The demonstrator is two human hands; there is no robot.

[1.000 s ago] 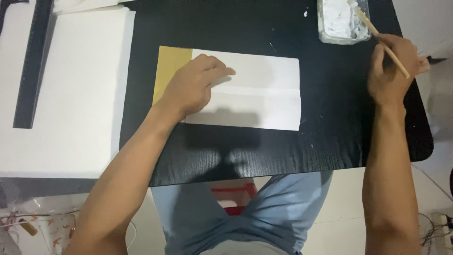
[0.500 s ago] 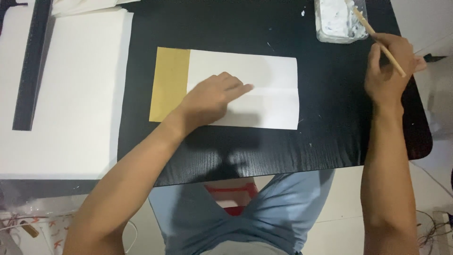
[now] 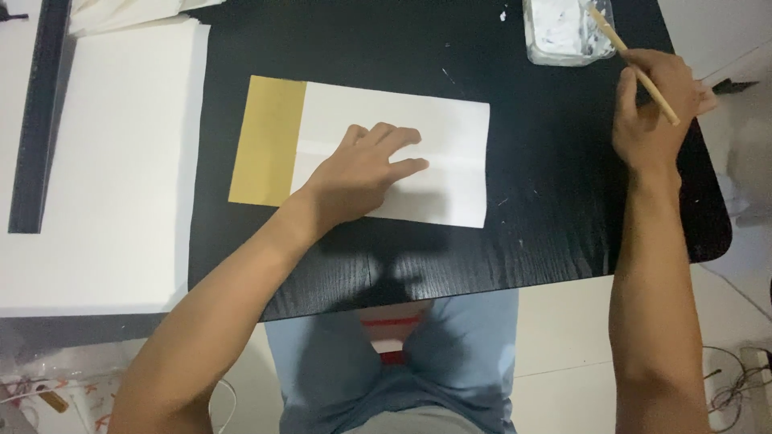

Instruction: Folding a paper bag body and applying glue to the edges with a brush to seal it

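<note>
Two hands are at work over a black wood-grain table [image 3: 563,225]. Around them: a large white sheet stack [image 3: 104,177] covers the table's 9 o'clock side, with a long black bar [image 3: 36,120] lying on it near the edge, and crumpled white paper [image 3: 129,12] sits at 11 o'clock. At 1 o'clock a clear plastic tub [image 3: 539,48] holds white paste. Nothing lies between the hands and the folded piece.

A folded white paper [image 3: 450,137] rests flat near the table's centre, a long rectangle with a crease running along its length; a gold strip [image 3: 265,141] shows at its 9 o'clock end. The left hand [image 3: 362,169] presses palm-down on it, fingers spread apart and pointing toward 3 o'clock, gripping nothing. The right hand [image 3: 651,112], at 2 o'clock well apart from the paper, is closed around a thin wooden stick [image 3: 631,64] whose far tip reaches into the tub.

Small white flecks dot the dark tabletop. Below the table edge are the person's blue-clad legs, a pale tiled floor, and loose cables [image 3: 732,386] at 4 o'clock.
</note>
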